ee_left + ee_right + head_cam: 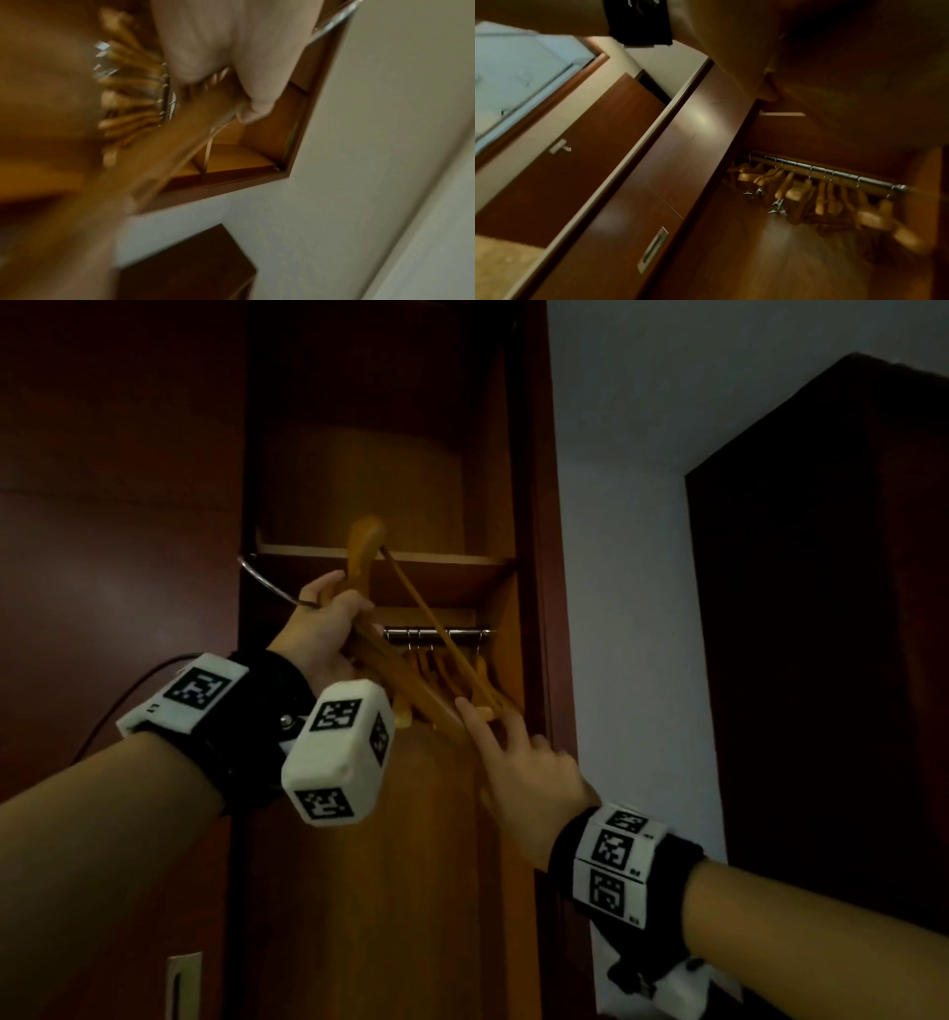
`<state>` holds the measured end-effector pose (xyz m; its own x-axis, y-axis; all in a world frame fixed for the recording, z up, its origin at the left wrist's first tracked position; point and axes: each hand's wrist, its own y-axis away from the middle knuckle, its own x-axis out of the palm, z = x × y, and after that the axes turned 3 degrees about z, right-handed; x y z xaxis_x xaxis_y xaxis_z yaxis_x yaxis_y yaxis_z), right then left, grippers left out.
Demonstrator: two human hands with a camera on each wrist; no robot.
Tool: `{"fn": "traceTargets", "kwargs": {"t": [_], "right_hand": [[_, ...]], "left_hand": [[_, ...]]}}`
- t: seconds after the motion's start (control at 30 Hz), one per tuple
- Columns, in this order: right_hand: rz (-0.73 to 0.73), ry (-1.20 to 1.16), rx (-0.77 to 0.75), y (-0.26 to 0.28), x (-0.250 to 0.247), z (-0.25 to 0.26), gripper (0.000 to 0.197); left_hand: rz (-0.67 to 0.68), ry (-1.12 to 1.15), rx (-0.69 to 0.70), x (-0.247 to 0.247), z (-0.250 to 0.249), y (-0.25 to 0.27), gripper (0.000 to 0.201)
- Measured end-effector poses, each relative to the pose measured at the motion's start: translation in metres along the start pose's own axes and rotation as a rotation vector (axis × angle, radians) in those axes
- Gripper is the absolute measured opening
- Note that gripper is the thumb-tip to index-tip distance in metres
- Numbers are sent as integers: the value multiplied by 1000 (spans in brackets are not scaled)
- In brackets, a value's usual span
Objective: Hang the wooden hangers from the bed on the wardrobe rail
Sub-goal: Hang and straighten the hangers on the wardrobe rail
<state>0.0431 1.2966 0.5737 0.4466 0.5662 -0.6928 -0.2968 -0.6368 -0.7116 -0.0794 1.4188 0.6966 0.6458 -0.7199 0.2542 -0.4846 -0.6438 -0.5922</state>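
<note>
A wooden hanger (411,680) is held tilted in front of the open wardrobe, one end up near the shelf, the other low at the right. My left hand (334,613) grips it at the neck, and its chrome hook (262,580) sticks out to the left. My right hand (488,724) reaches up with straight fingers, the index finger touching the hanger's lower end. Behind it runs the chrome rail (436,634), with several wooden hangers (436,667) on it. The right wrist view shows the rail (834,172) and hung hangers (795,192). The left wrist view is blurred: fingers (231,50) on the hanger (180,146).
A wooden shelf (436,557) sits just above the rail. The closed dark wardrobe door (118,557) stands to the left and a dark cabinet (821,608) at the right, past a white wall (616,557). The right wrist view shows a recessed handle (653,248) and a room door (559,147).
</note>
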Motion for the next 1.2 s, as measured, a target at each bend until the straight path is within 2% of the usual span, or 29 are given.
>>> {"fn": "traceTargets", "kwargs": {"t": [0.07,0.17,0.23,0.3,0.4,0.5,0.53,0.6,0.67,0.77,0.93,1.03,1.13,1.2], "right_hand": [[-7,21,-34,2,-8,-9,78],[-26,1,-67,8,-25,-24,71],[-13,-26,-52,13,-35,-36,67],[47,-10,-34,16,-41,-44,63],[124,-17,5,13,-46,-51,54],[234,-240,86,-8,-44,-55,50],[268,-344,112,-19,-42,-56,48],[310,-513,154,-42,-38,-56,40],[326,-582,170,-67,-31,-58,33],[341,-551,150,-105,-18,-63,29],[440,-511,158,-168,-4,-76,29],[478,-506,171,-201,11,-82,29],[524,-526,184,-233,40,-83,32],[572,-568,190,-255,63,-83,33]], "left_hand": [[85,-115,63,-1,3,-1,52],[250,-410,177,-9,5,-6,76],[302,-615,175,-15,10,-13,89],[326,-711,171,-17,22,-22,87],[434,-625,152,-12,53,-35,81],[521,-524,93,-4,80,-52,106],[541,-510,77,1,87,-60,108],[511,-502,58,7,103,-83,91],[451,-488,47,9,117,-107,81],[443,-461,59,6,137,-143,90],[456,-432,58,3,162,-208,65],[432,-444,49,0,177,-242,68],[491,-460,9,-12,202,-274,88],[494,-511,-9,-23,219,-291,77]]}}
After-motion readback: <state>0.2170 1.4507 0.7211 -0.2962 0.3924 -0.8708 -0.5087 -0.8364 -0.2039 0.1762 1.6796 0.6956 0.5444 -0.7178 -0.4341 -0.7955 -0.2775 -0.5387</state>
